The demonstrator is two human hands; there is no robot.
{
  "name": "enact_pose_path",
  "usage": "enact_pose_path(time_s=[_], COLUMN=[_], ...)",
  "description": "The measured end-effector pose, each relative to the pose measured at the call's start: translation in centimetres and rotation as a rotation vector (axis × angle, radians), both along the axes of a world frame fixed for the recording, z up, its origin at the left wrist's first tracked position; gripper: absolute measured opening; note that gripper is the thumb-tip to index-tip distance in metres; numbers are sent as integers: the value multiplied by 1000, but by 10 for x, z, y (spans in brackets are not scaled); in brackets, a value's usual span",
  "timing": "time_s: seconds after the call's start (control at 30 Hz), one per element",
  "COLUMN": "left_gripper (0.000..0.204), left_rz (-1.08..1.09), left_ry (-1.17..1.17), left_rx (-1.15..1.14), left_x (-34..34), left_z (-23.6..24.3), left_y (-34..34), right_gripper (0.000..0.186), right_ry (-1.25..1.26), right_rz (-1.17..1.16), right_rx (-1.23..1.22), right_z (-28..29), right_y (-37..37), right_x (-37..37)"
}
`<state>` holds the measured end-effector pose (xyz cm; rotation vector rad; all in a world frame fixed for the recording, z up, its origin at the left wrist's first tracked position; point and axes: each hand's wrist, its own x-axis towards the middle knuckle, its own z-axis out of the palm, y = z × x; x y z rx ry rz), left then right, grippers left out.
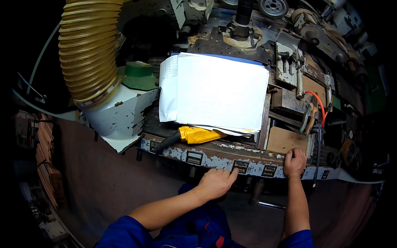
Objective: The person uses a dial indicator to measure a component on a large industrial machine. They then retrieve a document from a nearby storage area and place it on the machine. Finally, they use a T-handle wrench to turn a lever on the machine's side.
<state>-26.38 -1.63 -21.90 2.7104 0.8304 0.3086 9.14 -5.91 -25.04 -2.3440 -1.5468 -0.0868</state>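
My left hand (217,184) is in front of the machine's blue-white front rail (215,162), beside one of its small dark readout windows. Its fingers are curled and their tips are out of sight, so what they hold, if anything, is hidden. Further right, my right hand (294,162) is closed against the rail's top edge, by the near end of a flat brown board (285,139); whatever its bent fingers hold cannot be seen. Beyond the left hand, a stack of white paper sheets (223,91) lies on the machine, with a yellow tool with a black end (200,134) partly beneath it.
A ribbed yellow-brown hose (89,49) joins a chipped white hood (120,111) at left. Pliers (307,118) and an orange hose (318,99) are at right, by metal fixtures. Behind the papers stands a dark spindle (244,16). Wooden strips (46,153) are stacked far left.
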Motion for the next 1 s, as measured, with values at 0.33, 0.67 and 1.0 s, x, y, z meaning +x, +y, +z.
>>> enact_pose_path(time_s=[0.33, 0.67, 1.0], left_gripper=[47, 83, 87], left_rz=[-83, -301, -275], left_ry=[-66, 161, 153], left_rx=[-9, 151, 253], left_x=[-14, -47, -43], left_z=[18, 5, -1], left_y=[57, 95, 89], right_gripper=[17, 19, 14], right_ry=[-30, -42, -16], right_rz=[-3, -9, -81], right_rx=[5, 53, 249], right_z=[-12, -10, 8], right_y=[1, -3, -15], right_x=[10, 6, -9])
